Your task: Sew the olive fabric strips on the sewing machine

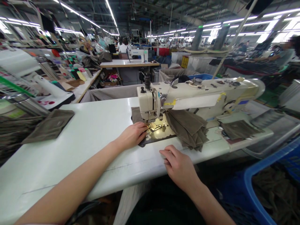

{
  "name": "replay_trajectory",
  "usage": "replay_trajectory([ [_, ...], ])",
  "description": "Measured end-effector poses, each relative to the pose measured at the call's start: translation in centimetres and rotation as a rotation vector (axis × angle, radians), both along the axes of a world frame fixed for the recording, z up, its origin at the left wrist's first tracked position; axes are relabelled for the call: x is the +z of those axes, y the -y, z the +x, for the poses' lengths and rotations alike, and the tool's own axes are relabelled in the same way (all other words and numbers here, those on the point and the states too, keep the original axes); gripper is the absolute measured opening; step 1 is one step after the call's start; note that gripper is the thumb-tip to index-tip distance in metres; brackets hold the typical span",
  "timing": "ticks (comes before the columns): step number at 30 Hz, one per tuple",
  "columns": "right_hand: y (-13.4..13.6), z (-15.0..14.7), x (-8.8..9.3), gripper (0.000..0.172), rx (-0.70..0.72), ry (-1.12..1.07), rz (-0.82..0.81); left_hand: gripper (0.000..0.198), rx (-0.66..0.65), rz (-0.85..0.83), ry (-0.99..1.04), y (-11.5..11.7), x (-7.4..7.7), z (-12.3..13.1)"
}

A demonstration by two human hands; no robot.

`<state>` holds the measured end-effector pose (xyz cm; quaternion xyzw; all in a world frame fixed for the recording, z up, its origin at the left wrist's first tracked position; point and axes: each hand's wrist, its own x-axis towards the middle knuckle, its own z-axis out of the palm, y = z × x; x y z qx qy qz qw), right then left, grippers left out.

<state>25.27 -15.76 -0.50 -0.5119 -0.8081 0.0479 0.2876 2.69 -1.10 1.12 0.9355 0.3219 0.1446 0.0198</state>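
Note:
At the needle of a cream sewing machine [201,93], my left hand [132,134] has its fingers pressed together beside the presser foot. What those fingertips grip, if anything, is too small to make out. A brown-olive fabric piece [136,115] lies just behind that hand, partly hidden by the machine head. My right hand [179,165] hovers over the front edge of the white table [93,125], fingers curled in with the thumb side hidden. Right of the lit metal needle plate [159,135], a fanned stack of brown-olive fabric pieces [187,126] lies close to my right hand.
A folded fabric piece [52,125] and a thick fabric pile [16,134] sit at the left. More fabric [239,128] rests at the table's right end. A blue basket [248,181] holding fabric stands low at right. Behind is another sewing machine [138,55].

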Motion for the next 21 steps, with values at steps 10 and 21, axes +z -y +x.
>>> replay_trajectory([
  [10,-3.3,6.4,2.4,0.024,-0.481,-0.158,0.337,0.035,-0.004,0.018,0.044,-0.1,-0.2,0.0],
  [21,-6.9,7.7,3.0,0.018,-0.648,0.034,0.207,0.036,0.064,-0.041,0.190,-0.2,-1.3,-0.2],
])
